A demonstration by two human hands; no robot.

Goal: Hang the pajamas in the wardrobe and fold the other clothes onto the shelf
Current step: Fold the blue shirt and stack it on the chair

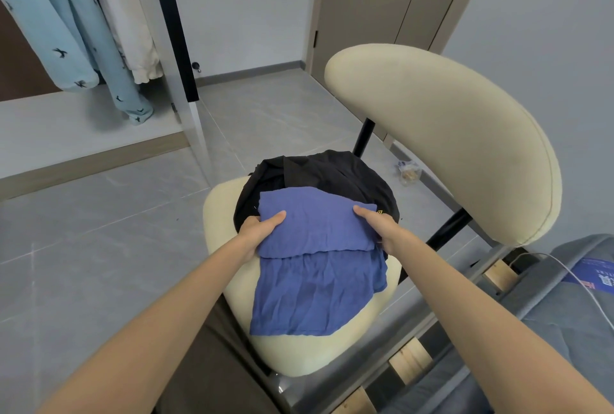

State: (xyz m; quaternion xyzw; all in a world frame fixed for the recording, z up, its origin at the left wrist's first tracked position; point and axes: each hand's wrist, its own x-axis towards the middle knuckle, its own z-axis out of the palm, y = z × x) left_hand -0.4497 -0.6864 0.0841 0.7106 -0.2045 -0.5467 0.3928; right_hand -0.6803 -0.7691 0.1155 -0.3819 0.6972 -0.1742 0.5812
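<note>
A blue garment (pixel 315 264) lies on the cream chair seat (pixel 299 353), its far part folded over toward me. My left hand (pixel 259 230) grips the fold's left edge, thumb on top. My right hand (pixel 378 227) grips the fold's right edge the same way. Behind the blue garment a black garment (pixel 332 174) lies bunched on the seat. Light-blue pajamas with dark bird prints (pixel 66 41) hang in the open wardrobe at upper left, above its pale shelf (pixel 66 127).
The chair's cream backrest (pixel 448 141) rises at right. A grey bed with a white cable (pixel 571 280) is at lower right. A small plastic bag (pixel 408 172) lies on the grey tiled floor. A black wardrobe post (pixel 172 24) stands beside the hanging clothes.
</note>
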